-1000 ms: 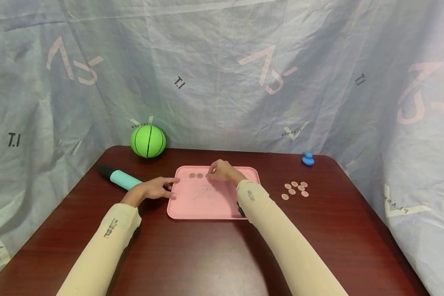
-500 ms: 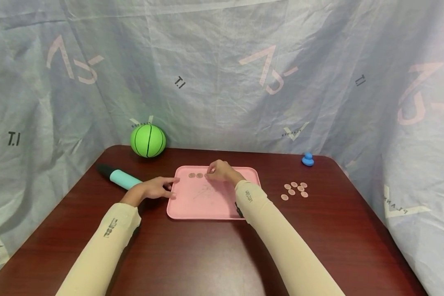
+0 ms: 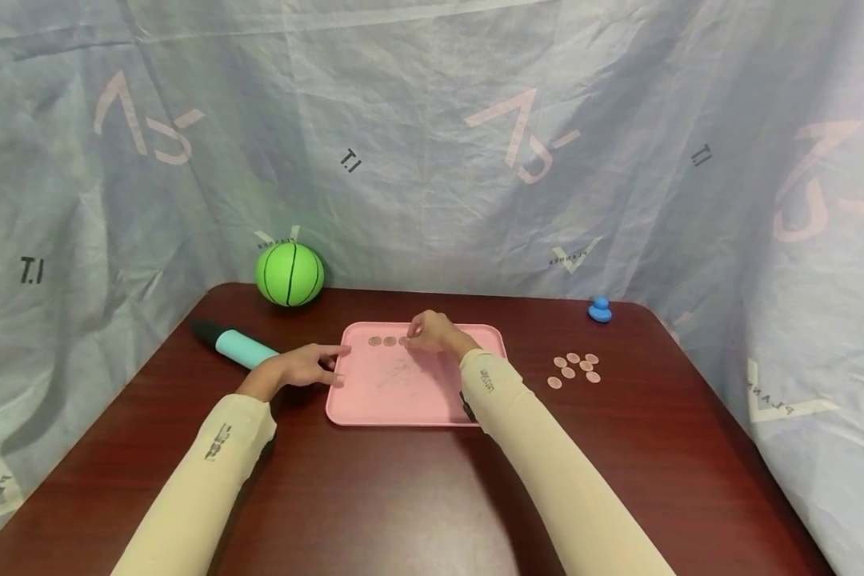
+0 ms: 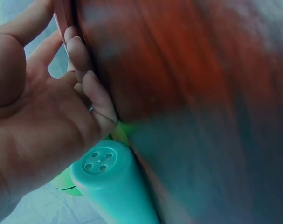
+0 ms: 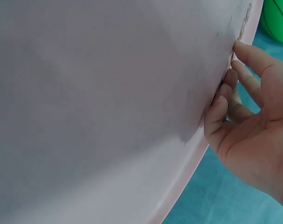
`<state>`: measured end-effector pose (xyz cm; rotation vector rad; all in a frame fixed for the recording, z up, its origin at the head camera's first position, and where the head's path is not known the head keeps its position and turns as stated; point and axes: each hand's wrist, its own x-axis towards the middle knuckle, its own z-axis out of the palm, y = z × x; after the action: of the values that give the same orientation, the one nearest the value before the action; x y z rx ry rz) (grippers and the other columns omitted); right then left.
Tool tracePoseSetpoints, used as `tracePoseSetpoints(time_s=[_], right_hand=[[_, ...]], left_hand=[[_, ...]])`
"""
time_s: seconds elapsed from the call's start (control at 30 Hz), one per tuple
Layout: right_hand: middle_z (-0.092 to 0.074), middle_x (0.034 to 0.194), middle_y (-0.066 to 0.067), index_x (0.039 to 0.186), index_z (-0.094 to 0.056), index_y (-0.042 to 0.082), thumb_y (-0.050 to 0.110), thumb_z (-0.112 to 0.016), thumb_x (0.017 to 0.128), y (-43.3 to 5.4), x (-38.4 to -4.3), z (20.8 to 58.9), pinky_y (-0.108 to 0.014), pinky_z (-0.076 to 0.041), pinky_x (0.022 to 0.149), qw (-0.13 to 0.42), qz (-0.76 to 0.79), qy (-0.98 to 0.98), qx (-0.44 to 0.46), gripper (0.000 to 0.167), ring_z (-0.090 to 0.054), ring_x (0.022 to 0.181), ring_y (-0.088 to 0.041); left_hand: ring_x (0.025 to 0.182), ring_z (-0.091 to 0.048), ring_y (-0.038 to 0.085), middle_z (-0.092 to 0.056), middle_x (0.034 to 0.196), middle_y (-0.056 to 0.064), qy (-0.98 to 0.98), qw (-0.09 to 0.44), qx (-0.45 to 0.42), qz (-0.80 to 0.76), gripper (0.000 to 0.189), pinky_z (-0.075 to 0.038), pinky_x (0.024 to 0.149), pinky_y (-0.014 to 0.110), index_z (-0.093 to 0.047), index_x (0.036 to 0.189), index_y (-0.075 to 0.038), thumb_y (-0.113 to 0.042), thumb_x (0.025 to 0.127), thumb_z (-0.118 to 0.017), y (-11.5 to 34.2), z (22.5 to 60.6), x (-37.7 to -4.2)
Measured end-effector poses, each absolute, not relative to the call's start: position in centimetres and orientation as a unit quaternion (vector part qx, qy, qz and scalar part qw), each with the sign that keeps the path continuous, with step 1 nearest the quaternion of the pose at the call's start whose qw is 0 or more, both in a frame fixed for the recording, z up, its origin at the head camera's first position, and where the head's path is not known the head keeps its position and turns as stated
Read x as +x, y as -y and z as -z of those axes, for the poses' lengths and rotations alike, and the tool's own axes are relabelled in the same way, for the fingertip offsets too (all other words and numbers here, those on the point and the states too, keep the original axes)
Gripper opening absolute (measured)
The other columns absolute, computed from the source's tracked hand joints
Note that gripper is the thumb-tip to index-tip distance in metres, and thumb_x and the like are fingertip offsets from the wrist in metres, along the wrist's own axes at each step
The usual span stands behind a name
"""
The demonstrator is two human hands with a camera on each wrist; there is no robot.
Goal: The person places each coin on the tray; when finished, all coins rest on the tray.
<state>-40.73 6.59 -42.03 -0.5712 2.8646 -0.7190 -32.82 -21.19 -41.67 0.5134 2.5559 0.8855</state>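
In the head view the right hand (image 3: 435, 332) partly covers the third coin (image 3: 403, 342); its fingers seem to pinch it. The right sleeve (image 3: 547, 460) hides the pink tray's (image 3: 374, 406) near right corner. The left wrist view blurs the tabletop (image 4: 178, 56) and crops the turquoise cylinder (image 4: 120, 191); the right wrist view crops the green ball (image 5: 278, 21).

Clock centred on the tray (image 3: 403, 404): we log it pink, faint grey marks mid-face. Discs (image 3: 568, 373) at three o'clock: pinkish-tan. At ten we note a lime-green ball (image 3: 279, 276), black seam lines. Nine: cylinder (image 3: 242, 348), turquoise with a black end. Between two and three: small object (image 3: 600, 312), solid blue. Table (image 3: 403, 496): dark reddish-brown, wood-grain streaks. Sleeves (image 3: 550, 472) at eight and four: cream, dark lettering. At twelve we see a blue-grey curtain (image 3: 432, 176), pale pink figures, black letters.
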Motion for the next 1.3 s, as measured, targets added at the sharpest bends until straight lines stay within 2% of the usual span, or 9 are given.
tracePoseSetpoints(time_s=[0.37, 0.63, 0.97, 1.13, 1.3], right_hand=[[-0.067, 0.095, -0.002, 0.097, -0.073, 0.013, 0.023, -0.077, 0.084, -8.2, -40.8, 41.1, -0.031, -0.047, 0.086, 0.093, 0.214, -0.956, -0.179, 0.016, -0.057, 0.093, -0.017], [-0.067, 0.089, -0.002, 0.100, -0.074, 0.010, 0.022, -0.073, 0.088, -11.5, -41.1, 40.5, -0.028, -0.048, 0.074, 0.075, 0.227, -0.955, -0.174, 0.017, -0.059, 0.081, -0.015], [-0.071, 0.097, -0.006, 0.107, -0.074, 0.004, 0.019, -0.073, 0.087, -16.1, -40.8, 39.7, -0.037, -0.050, 0.084, 0.045, 0.236, -0.946, -0.219, 0.025, -0.063, 0.094, -0.021], [-0.071, 0.093, -0.006, 0.105, -0.074, 0.003, 0.019, -0.073, 0.087, -19.0, -40.3, 39.3, -0.039, -0.051, 0.081, 0.019, 0.244, -0.940, -0.236, 0.024, -0.064, 0.090, -0.022], [-0.069, 0.089, -0.004, 0.106, -0.072, 0.003, 0.017, -0.072, 0.089, -21.4, -38.9, 38.9, -0.039, -0.050, 0.077, 0.019, 0.251, -0.939, -0.234, 0.022, -0.063, 0.084, -0.021]], left_hand=[[0.111, -0.047, 0.030, -0.056, 0.119, 0.016, -0.913, 0.193, 0.189, -0.307, 0.076, -0.038, 0.097, 0.044, -0.038, 0.151, -0.001, -0.026, 0.089, -0.075, 21.1, 41.6, -32.9], [0.110, -0.048, 0.029, -0.057, 0.116, 0.014, -0.914, 0.193, 0.184, -0.305, 0.076, -0.039, 0.096, 0.043, -0.038, 0.151, -0.002, -0.027, 0.089, -0.074, 21.1, 41.5, -32.9], [0.108, -0.048, 0.029, -0.057, 0.115, 0.015, -0.915, 0.185, 0.186, -0.307, 0.075, -0.039, 0.093, 0.042, -0.039, 0.150, 0.000, -0.024, 0.089, -0.074, 21.2, 41.4, -32.8], [0.110, -0.049, 0.029, -0.057, 0.116, 0.015, -0.913, 0.186, 0.185, -0.313, 0.073, -0.039, 0.095, 0.042, -0.038, 0.150, 0.000, -0.023, 0.090, -0.073, 21.1, 41.5, -33.0], [0.110, -0.048, 0.028, -0.056, 0.114, 0.014, -0.912, 0.187, 0.183, -0.315, 0.073, -0.039, 0.095, 0.041, -0.039, 0.150, 0.000, -0.023, 0.090, -0.073, 21.2, 41.6, -32.8]])
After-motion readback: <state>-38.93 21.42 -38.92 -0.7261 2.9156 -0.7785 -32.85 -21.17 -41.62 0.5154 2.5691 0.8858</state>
